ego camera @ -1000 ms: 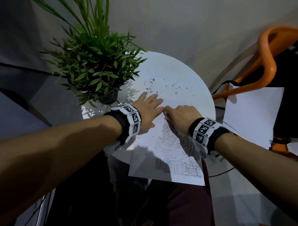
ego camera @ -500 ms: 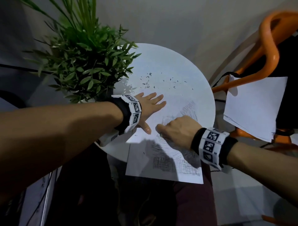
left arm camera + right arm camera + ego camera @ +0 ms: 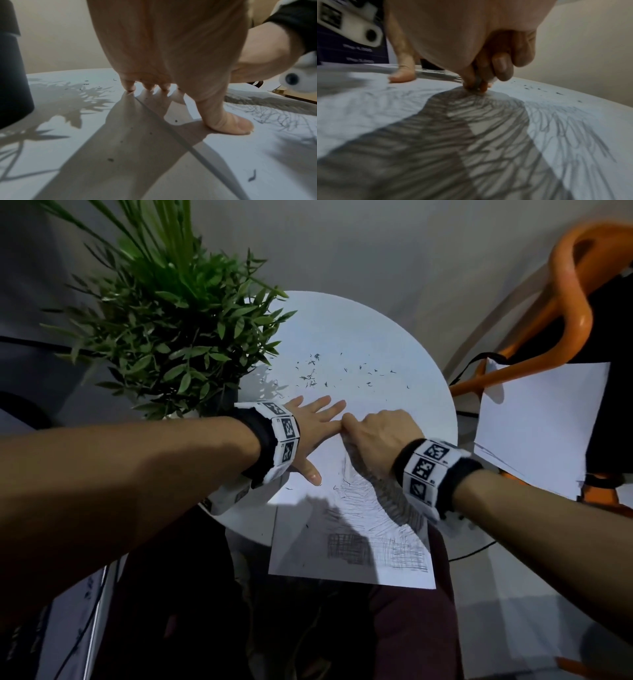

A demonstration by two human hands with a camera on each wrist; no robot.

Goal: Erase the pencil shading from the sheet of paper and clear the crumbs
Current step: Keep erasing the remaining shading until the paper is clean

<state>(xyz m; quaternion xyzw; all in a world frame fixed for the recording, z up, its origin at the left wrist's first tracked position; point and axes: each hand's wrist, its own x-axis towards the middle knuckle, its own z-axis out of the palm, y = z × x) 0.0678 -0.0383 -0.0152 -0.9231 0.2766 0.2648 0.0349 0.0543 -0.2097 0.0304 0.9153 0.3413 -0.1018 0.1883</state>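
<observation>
White paper: the sheet of paper [image 3: 346, 529] lies across the near edge of your round desk [image 3: 387, 344], its near end overhanging; grey pencil shading [image 3: 370, 508] still covers its near half, densest in a crosshatched block by the near edge; dark crumbs [image 3: 313, 371] lie scattered on the desk's far half beyond the sheet. Your left hand [image 3: 313, 428] presses flat on the sheet's far left part, fingers spread straight; your right hand [image 3: 376, 436] is curled, fingertips pinching a small eraser [image 3: 478, 82] against the paper. A potted plant [image 3: 171, 330] stands at the desk's left edge.
</observation>
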